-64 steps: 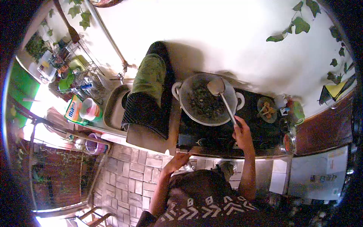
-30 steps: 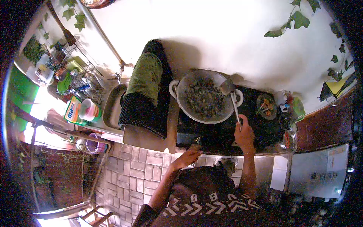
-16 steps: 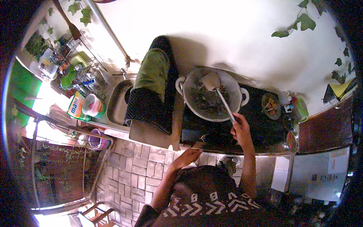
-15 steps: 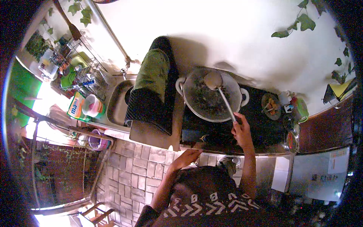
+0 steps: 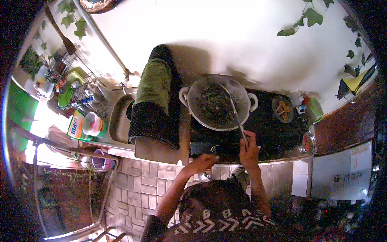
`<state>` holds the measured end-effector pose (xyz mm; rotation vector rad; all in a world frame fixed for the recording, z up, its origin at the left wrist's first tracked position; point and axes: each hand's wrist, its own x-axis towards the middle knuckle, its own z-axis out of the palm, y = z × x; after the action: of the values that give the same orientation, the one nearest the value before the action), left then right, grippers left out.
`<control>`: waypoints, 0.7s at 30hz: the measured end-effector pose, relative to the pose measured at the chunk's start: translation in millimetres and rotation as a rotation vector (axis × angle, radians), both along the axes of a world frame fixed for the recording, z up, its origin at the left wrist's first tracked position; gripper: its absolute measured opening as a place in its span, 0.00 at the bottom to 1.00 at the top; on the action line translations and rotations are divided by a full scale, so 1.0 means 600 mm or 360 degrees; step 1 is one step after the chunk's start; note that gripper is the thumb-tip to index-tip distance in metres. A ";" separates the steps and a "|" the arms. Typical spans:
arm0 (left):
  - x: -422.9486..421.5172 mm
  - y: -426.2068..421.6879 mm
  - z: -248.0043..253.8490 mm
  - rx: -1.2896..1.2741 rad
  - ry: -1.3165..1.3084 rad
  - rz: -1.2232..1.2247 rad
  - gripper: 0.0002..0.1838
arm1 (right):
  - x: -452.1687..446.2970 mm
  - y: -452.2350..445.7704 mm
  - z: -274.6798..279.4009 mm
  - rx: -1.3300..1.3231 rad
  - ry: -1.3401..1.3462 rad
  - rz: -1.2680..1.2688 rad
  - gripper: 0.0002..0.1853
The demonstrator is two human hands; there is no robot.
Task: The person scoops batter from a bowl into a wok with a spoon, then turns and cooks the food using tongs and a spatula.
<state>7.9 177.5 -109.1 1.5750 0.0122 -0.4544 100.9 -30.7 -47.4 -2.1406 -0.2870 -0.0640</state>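
Observation:
My right hand (image 5: 249,150) is closed around the handle of a long metal ladle (image 5: 234,105). The ladle slants into a large light-coloured pot (image 5: 219,128) with two loop handles, its head reaching the far side inside. Dark, leafy-looking contents (image 5: 215,107) fill the pot, partly veiled by what may be steam. The pot stands on a black stovetop (image 5: 264,121). At the stove's front edge, my left hand (image 5: 204,162) is held low, palm down, its fingers loosely extended with nothing visible in them.
Left of the pot, a green cloth and a dark ribbed mat (image 5: 155,115) are draped over something beside the sink (image 5: 117,117). Farther left are a dish rack (image 5: 82,86) and a tub (image 5: 94,124). A bowl of food scraps (image 5: 283,109) sits right of the pot.
The ladle's head, raised above the contents before, has dipped into the pot and turned. My right hand has moved lower and closer to my body. The whole view has shifted slightly.

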 end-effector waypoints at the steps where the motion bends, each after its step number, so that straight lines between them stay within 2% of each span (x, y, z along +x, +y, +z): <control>1: 0.007 0.002 0.006 0.0010 0.0036 -0.0060 0.26 | -0.001 0.000 -0.010 -0.0003 0.0000 -0.0008 0.17; 3: 0.015 0.000 0.010 -0.0073 -0.0113 -0.0047 0.27 | -0.003 0.000 -0.026 -0.0082 -0.0203 0.0041 0.16; 7: 0.010 -0.019 0.061 -0.0132 -0.0130 0.0172 0.29 | -0.009 -0.003 -0.033 -0.0037 -0.0151 -0.0011 0.16; 9: 0.012 -0.036 0.023 -0.0233 0.0173 0.0215 0.29 | -0.010 -0.003 -0.023 -0.0104 -0.0160 0.0021 0.16; 11: 0.015 -0.051 -0.078 -0.0173 0.0102 0.0093 0.29 | -0.009 -0.009 -0.020 -0.0102 -0.0034 0.0009 0.17; 12: 0.017 -0.055 -0.072 -0.0019 -0.0116 0.0050 0.29 | -0.007 -0.011 -0.017 -0.0101 0.0092 0.0014 0.18; 13: 0.011 -0.052 -0.065 0.0043 -0.0110 0.0008 0.29 | -0.010 -0.013 -0.012 -0.0102 0.0088 0.0016 0.18; 15: 0.002 -0.042 -0.063 0.0104 -0.0112 -0.0029 0.29 | -0.015 -0.014 -0.001 -0.0176 -0.0242 0.0012 0.18; 16: -0.006 -0.041 -0.068 0.0103 -0.0233 0.0051 0.28 | -0.012 -0.023 0.000 -0.0178 -0.0243 0.0016 0.18; 18: -0.020 -0.039 -0.068 0.0098 -0.0350 0.0127 0.27 | -0.002 -0.057 0.000 -0.0456 -0.0184 -0.0021 0.17; 19: -0.028 -0.040 -0.035 -0.0116 -0.0153 0.0323 0.26 | 0.003 -0.066 0.004 -0.0458 -0.0185 -0.0025 0.17; 21: -0.031 -0.029 -0.032 -0.0335 0.0051 0.0511 0.25 | 0.009 -0.084 0.013 -0.0499 0.0093 -0.0077 0.16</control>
<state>-10.9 159.9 -128.3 1.3288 0.2318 -0.2201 106.2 -81.0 -39.7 -2.4564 -0.2220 0.0169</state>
